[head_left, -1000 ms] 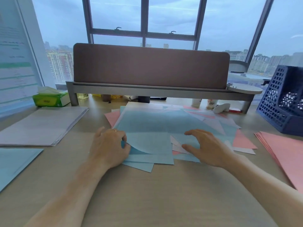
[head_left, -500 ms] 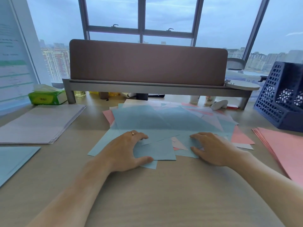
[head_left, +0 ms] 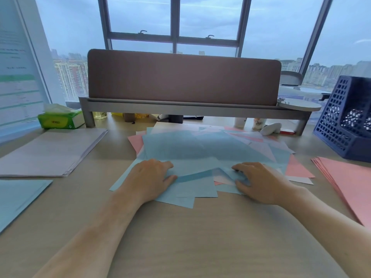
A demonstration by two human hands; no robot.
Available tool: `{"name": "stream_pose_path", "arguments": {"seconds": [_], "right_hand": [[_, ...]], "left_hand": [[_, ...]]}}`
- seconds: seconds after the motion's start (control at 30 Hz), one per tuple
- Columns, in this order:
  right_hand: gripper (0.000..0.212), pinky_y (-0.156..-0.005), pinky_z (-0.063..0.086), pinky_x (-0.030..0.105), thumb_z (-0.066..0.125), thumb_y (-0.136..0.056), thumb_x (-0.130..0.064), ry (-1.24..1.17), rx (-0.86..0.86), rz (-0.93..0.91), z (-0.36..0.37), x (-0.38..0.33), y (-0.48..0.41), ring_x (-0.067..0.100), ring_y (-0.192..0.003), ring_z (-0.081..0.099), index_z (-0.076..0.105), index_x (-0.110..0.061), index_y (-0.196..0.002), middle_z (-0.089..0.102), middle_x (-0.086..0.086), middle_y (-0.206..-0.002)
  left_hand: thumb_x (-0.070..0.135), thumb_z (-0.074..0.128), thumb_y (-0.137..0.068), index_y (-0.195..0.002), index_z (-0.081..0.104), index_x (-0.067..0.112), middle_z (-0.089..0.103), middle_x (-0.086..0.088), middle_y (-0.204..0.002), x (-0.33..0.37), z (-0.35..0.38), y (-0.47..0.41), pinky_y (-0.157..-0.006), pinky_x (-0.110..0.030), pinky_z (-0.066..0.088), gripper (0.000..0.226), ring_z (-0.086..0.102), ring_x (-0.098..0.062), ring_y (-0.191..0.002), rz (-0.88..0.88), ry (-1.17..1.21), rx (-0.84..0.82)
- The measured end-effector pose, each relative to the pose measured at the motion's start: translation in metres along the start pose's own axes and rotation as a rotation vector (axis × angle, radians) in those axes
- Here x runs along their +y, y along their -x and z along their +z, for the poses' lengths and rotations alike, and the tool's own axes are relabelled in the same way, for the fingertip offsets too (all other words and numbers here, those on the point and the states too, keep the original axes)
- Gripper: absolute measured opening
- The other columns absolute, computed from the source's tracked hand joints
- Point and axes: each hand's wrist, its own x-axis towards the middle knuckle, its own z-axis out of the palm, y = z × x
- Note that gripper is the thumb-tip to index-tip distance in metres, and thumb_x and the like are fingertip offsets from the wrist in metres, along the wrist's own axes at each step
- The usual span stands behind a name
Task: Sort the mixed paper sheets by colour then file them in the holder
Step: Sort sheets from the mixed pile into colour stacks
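Working over the mixed paper sheets (head_left: 200,149), lying in a loose, overlapping heap at the middle of the desk (head_left: 190,237), mostly blue on top, with pink and white corners poking out along the left, far and right edges.

Pressing the left hand (head_left: 148,177) palm-down on the near left part of the heap, fingers (head_left: 164,164) lying straight and close together on a blue sheet, thumb stretching out to the right along the paper.

Resting the right hand (head_left: 261,183) on the near right part, fingers bending so that the tips are touching the paper, thumb lying low at the near edge (right next to a thin corner curling up beside the index finger). Not being able to tell whether pinching a sheet there or only pressing on it.

Holding the two hands apart, with a strip of darker blue showing between them.

Looking right: a stack of pink sheets (head_left: 351,183) fanning slightly along the desk edge, and beyond it a dark blue holder (head_left: 345,121) with latticed walls (contents too blurred to make out).

Looking left: a stack of blue sheets (head_left: 18,197) lying at the near edge, and behind it a thicker stack of pale sheets (head_left: 50,151).

Farther back, a green tissue pack (head_left: 60,120) sitting on the left, and a grey shelf (head_left: 180,106) spanning the far side, carrying a brown panel (head_left: 180,77), with a window (head_left: 200,17) behind.
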Motion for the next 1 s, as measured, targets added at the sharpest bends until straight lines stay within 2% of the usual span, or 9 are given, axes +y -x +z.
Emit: {"name": "stream_pose_path", "arguments": {"seconds": [0.07, 0.13, 0.27, 0.4, 0.53, 0.63, 0.77, 0.9, 1.0], "right_hand": [[0.045, -0.092, 0.047, 0.031, 0.044, -0.098, -0.042, 0.053, 0.01, -0.029, 0.0, -0.002, 0.002, 0.021, -0.116, 0.059, 0.046, -0.029, -0.141, 0.06, -0.005, -0.133], [0.042, -0.09, 0.049, 0.034, 0.043, -0.099, -0.037, 0.079, 0.019, -0.061, 0.0, -0.003, 0.003, 0.023, -0.114, 0.06, 0.042, -0.029, -0.14, 0.06, -0.003, -0.133], [0.054, -0.092, 0.05, 0.035, 0.055, -0.094, -0.02, 0.06, 0.0, -0.033, 0.004, 0.007, 0.0, 0.023, -0.117, 0.061, 0.037, -0.031, -0.144, 0.061, -0.005, -0.132], [0.046, -0.071, 0.056, 0.043, 0.059, -0.089, -0.005, -0.036, 0.249, -0.004, 0.006, 0.001, -0.013, 0.031, -0.089, 0.07, 0.053, -0.033, -0.125, 0.073, 0.004, -0.098], [0.041, -0.064, 0.056, 0.039, 0.071, -0.08, -0.007, -0.055, 0.383, -0.168, -0.007, -0.056, -0.018, 0.034, -0.082, 0.07, 0.064, -0.021, -0.118, 0.074, 0.005, -0.093], [0.05, -0.064, 0.056, 0.037, 0.081, -0.071, -0.013, -0.011, 0.356, -0.323, -0.006, -0.094, -0.018, 0.029, -0.086, 0.07, 0.067, -0.019, -0.118, 0.073, 0.001, -0.096], [0.067, -0.075, 0.061, 0.036, 0.083, -0.067, -0.007, -0.061, 0.342, -0.369, 0.008, -0.1, -0.019, 0.024, -0.103, 0.069, 0.065, -0.027, -0.129, 0.071, -0.005, -0.119], [0.057, -0.081, 0.06, 0.04, 0.073, -0.075, -0.007, -0.107, 0.351, -0.346, 0.024, -0.095, -0.021, 0.024, -0.108, 0.068, 0.067, -0.03, -0.127, 0.069, -0.007, -0.123], [0.044, -0.073, 0.06, 0.038, 0.067, -0.077, -0.01, -0.214, 0.397, -0.309, 0.029, -0.097, -0.023, 0.027, -0.097, 0.071, 0.071, -0.027, -0.118, 0.073, -0.002, -0.113]], "left_hand": [[0.043, 0.041, -0.104, -0.11, 0.062, 0.031, 0.073, 0.003, -0.09, -0.001, 0.001, 0.0, -0.067, -0.035, 0.057, 0.025, 0.068, -0.019, -0.078, 0.087, -0.136, 0.071], [0.03, 0.051, -0.1, -0.097, 0.063, 0.029, 0.07, 0.003, -0.078, -0.001, 0.002, 0.002, -0.056, -0.034, 0.052, 0.013, 0.066, -0.021, -0.066, 0.109, -0.175, 0.104], [0.027, 0.051, -0.102, -0.097, 0.063, 0.024, 0.07, -0.002, -0.078, -0.012, 0.001, 0.008, -0.058, -0.035, 0.046, 0.014, 0.065, -0.032, -0.071, -0.081, 0.144, 0.255], [0.021, 0.056, -0.102, -0.106, 0.07, 0.019, 0.075, -0.005, -0.084, -0.021, -0.001, 0.009, -0.061, -0.043, 0.056, 0.014, 0.067, -0.033, -0.071, -0.192, 0.367, 0.454], [0.017, 0.053, -0.104, -0.114, 0.073, 0.014, 0.077, -0.003, -0.098, -0.018, -0.001, 0.008, -0.069, -0.039, 0.059, 0.022, 0.069, -0.024, -0.079, -0.18, 0.429, 0.539], [0.016, 0.053, -0.104, -0.115, 0.073, 0.014, 0.076, 0.0, -0.103, -0.021, 0.002, 0.009, -0.073, -0.035, 0.058, 0.023, 0.069, -0.021, -0.084, -0.157, 0.448, 0.511], [0.015, 0.056, -0.1, -0.1, 0.071, 0.021, 0.074, 0.007, -0.095, -0.026, 0.009, 0.012, -0.072, -0.033, 0.052, 0.016, 0.068, -0.021, -0.084, -0.13, 0.465, 0.359], [0.02, 0.057, -0.097, -0.091, 0.065, 0.025, 0.07, 0.013, -0.087, -0.024, 0.007, 0.011, -0.073, -0.035, 0.051, 0.011, 0.064, -0.014, -0.079, -0.123, 0.484, 0.26], [0.038, 0.062, -0.096, -0.096, 0.062, 0.03, 0.069, 0.018, -0.094, -0.014, -0.002, 0.018, -0.078, -0.023, 0.049, 0.009, 0.064, -0.002, -0.091, 0.055, 0.569, 0.139]]}}
